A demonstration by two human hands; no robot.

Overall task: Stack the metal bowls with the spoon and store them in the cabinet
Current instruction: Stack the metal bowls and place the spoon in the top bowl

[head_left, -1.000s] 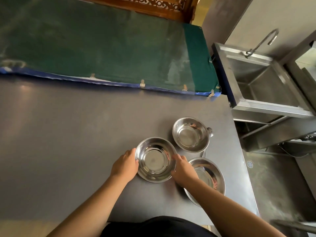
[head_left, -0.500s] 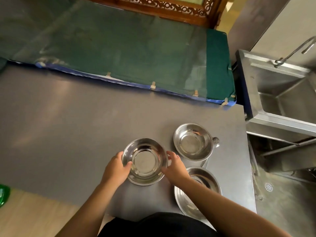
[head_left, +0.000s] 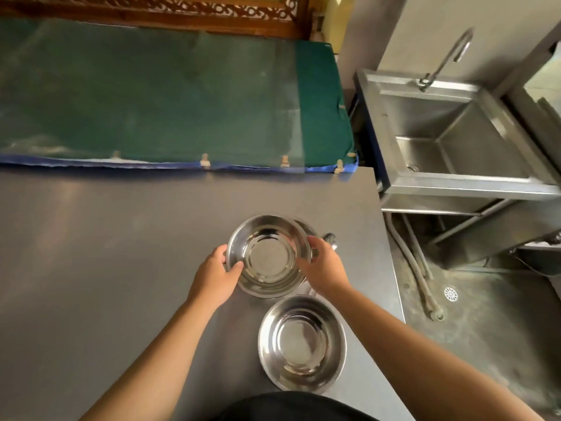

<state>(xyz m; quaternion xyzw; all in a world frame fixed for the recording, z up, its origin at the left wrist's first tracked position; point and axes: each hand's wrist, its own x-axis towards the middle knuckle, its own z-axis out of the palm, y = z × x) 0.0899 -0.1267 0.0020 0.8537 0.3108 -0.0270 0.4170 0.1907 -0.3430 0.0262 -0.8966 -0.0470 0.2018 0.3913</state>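
I hold a shiny metal bowl [head_left: 268, 256] by its rim, my left hand [head_left: 217, 276] on its left side and my right hand [head_left: 323, 267] on its right. It hangs just above and mostly covers a second metal bowl [head_left: 307, 228], of which only a sliver of rim shows at the upper right. A spoon's bowl end [head_left: 330, 239] pokes out behind my right hand. A third, larger metal bowl [head_left: 302, 341] sits empty on the grey table [head_left: 121, 253] nearer to me. No cabinet is in view.
A green padded bench [head_left: 170, 95] with a blue edge runs along the table's far side. To the right stands a steel sink [head_left: 455, 138] with a curved tap [head_left: 446, 59]. Hoses [head_left: 419, 268] and a floor drain [head_left: 450, 294] lie below the table's right edge.
Both hands have lifted the bowl off the table and carried it right and away from me, over the far bowl. The camera has tilted, so the near bowl shows fully.
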